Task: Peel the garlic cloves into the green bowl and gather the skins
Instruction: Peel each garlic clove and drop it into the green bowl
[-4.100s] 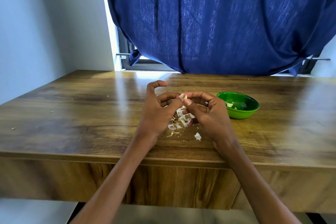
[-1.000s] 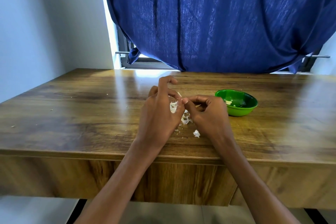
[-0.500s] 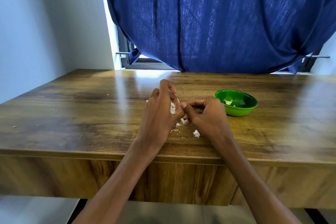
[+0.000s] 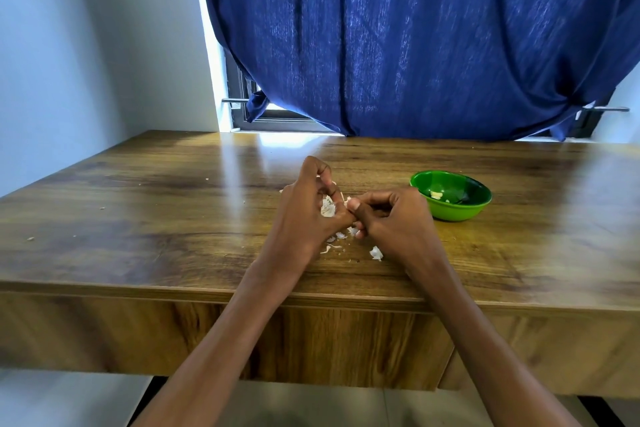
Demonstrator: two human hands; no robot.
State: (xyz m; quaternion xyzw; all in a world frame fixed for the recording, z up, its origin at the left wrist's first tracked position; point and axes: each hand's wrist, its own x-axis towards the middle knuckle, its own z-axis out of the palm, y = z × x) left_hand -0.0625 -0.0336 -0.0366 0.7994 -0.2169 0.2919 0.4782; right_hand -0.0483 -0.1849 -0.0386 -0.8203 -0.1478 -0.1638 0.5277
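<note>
A light, papery-skinned clove at frame centre is pinched by both the left hand and the right hand, and is best held firmly at its ends, since the skin likely tears easily.

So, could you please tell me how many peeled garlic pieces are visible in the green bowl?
2: a larger pale piece near the middle of the green bowl, and a smaller one just to its right. The bowl's near wall may hide more.

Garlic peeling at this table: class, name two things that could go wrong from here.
1. Skins lie loose near the table edge; a wrist could sweep them off.
2. The green bowl sits off to the right of both hands; a tossed clove might miss it.
</note>
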